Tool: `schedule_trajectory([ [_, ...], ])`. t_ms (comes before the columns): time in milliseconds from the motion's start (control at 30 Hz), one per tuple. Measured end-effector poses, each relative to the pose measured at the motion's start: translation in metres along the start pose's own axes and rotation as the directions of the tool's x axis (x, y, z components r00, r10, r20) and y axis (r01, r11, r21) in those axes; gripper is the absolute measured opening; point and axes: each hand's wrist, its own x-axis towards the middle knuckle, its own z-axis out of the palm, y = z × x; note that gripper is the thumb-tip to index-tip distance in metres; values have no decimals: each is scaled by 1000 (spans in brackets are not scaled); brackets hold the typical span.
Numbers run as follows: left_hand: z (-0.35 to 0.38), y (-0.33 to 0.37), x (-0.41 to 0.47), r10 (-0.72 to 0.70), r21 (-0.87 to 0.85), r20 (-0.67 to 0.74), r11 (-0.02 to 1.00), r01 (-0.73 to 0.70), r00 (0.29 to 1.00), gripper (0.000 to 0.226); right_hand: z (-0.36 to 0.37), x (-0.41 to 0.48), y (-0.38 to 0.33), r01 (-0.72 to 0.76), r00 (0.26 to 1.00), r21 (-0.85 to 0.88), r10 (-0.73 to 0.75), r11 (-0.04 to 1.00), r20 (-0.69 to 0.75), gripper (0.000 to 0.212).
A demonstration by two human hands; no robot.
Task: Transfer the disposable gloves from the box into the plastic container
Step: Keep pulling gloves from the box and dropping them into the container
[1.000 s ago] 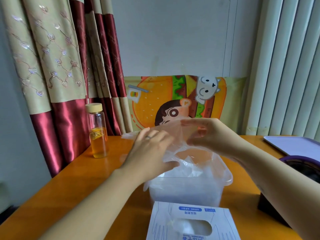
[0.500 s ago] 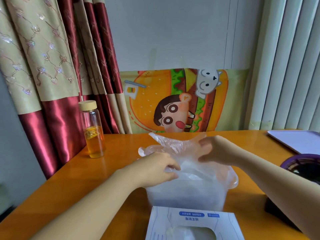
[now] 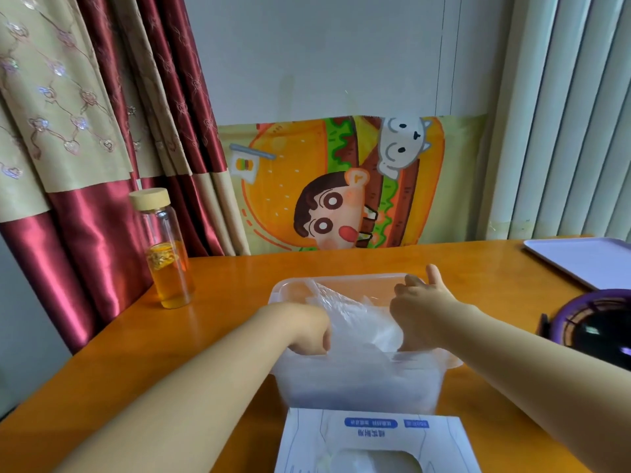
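Observation:
A translucent plastic container (image 3: 355, 387) stands on the orange table in front of me. Thin clear disposable gloves (image 3: 355, 319) fill it and stick up between my hands. My left hand (image 3: 307, 331) reaches down into the container at its left side, fingers curled into the gloves. My right hand (image 3: 418, 308) is at the right side, fingers bent down on the gloves, thumb raised. The white glove box (image 3: 372, 438) with blue print lies nearest me, its oval opening showing more gloves.
A glass bottle (image 3: 165, 249) of amber liquid with a wooden cap stands at the left near the curtain. A white tray (image 3: 584, 261) lies at the far right. A purple and black round object (image 3: 594, 327) sits at the right edge.
Both hands came down from above the container into it, pushing the gloves lower. The view has tilted down and moved closer.

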Motion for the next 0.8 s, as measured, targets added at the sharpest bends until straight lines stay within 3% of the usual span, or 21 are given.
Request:
schedule_trajectory([
  [100, 3, 7, 8, -33, 68, 98, 997, 26, 995, 39, 7, 5, -1, 7, 999, -104, -4, 995, 35, 41],
  [200, 9, 9, 16, -50, 127, 162, 992, 29, 986, 32, 11, 12, -2, 22, 997, -182, -7, 983, 81, 42],
  [367, 4, 10, 7, -3, 100, 122, 995, -9, 993, 31, 9, 11, 1, 29, 998, -167, -19, 986, 62, 43],
  [467, -6, 2, -7, 59, -26, -4, 998, -59, 998, 35, -4, -4, 7, 35, 999, -66, -37, 997, -24, 57],
  [533, -14, -4, -20, 81, -108, -101, 990, -91, 992, 36, -12, -17, 12, 49, 986, 26, -45, 998, -158, 61],
  [667, -20, -6, -57, 88, -300, -359, 932, -204, 929, 33, -26, -50, 14, 281, 872, 348, -86, 894, -482, 37],
  [733, -11, -2, -80, 69, -429, -493, 848, -311, 867, 29, -30, -73, 8, 412, 832, 392, -165, 823, -530, 25],
  [800, 7, 3, -104, 72, -523, -543, 751, -404, 837, 27, -25, -95, -5, 494, 831, 412, -276, 765, -483, 18],
])
